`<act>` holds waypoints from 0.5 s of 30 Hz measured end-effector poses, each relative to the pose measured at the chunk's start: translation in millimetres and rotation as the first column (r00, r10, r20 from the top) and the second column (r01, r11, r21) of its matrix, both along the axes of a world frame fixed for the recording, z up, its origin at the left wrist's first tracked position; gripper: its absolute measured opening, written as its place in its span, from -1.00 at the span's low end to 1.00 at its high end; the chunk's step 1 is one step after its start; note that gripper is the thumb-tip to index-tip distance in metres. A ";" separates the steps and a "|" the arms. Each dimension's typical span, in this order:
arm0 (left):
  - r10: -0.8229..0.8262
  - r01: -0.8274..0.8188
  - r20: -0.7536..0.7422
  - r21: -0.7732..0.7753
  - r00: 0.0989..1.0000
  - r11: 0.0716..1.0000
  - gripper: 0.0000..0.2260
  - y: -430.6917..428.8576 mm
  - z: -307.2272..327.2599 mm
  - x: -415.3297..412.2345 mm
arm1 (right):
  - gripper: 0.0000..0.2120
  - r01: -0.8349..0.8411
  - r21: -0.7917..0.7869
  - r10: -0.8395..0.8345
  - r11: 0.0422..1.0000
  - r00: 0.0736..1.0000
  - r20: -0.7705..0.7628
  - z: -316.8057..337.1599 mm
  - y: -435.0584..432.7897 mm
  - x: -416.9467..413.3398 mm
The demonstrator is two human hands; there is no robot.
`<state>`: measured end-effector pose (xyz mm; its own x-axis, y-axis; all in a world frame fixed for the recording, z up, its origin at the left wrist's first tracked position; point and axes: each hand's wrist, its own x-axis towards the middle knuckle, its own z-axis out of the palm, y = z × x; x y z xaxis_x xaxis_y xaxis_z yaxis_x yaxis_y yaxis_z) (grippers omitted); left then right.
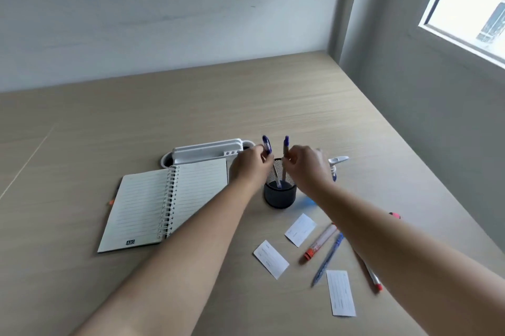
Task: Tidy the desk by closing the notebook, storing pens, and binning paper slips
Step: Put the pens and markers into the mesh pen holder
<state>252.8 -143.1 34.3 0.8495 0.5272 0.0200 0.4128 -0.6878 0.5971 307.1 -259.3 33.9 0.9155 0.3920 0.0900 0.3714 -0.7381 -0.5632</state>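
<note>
A black mesh pen cup [279, 196] stands mid-desk. My left hand [247, 162] is shut on a blue-capped pen [269, 154] whose tip reaches down inside the cup. My right hand [308, 164] is shut on a second blue-capped pen [285, 149], held upright over the cup. The spiral notebook [153, 204] lies open to the left. Three white paper slips [300, 229] [270, 259] [340, 293] lie on the desk in front. Beside them lie an orange marker [319, 242], a blue pen [328, 257] and a red-tipped pen [373, 278], partly under my right forearm.
A white desk organiser [202, 154] sits behind the notebook. A white object [337, 160] shows beyond my right hand. A small red thing [395, 216] peeks out past my right forearm. The desk [82, 144] meets the wall behind and on the right.
</note>
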 end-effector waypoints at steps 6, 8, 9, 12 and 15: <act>0.030 -0.030 -0.005 -0.031 1.000 0.999 -0.67 1.4 -19.8 -1.5 | -0.80 -0.034 0.013 0.035 0.999 0.995 -0.092 -18.9 -7.7 -4.9; 0.047 -0.049 0.079 0.022 0.996 0.999 -0.68 -1.1 -13.2 -7.1 | -0.84 -0.008 0.088 0.012 0.996 0.999 -0.047 -16.3 -17.6 -8.3; 0.041 -0.049 0.127 0.060 0.991 0.997 -0.72 -4.8 -9.3 -11.8 | -0.85 -0.002 0.127 0.006 0.992 0.999 -0.033 -14.1 -25.1 -11.2; -0.053 0.004 0.275 0.174 0.960 0.985 -0.86 -26.0 -8.7 -30.9 | -0.87 0.053 0.181 -0.053 0.982 0.999 -0.001 -13.2 -55.9 -21.4; -0.254 0.194 0.218 0.262 0.942 0.945 -0.91 -58.4 -26.3 -48.7 | -0.89 0.120 0.128 -0.114 0.985 0.992 -0.052 -28.9 -95.0 -31.4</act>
<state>204.1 -201.5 8.1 0.8973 0.2789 0.3422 0.0929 -0.8771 0.4713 275.7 -354.3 5.0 0.9586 0.2697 0.0917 0.2595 -0.6942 -0.6714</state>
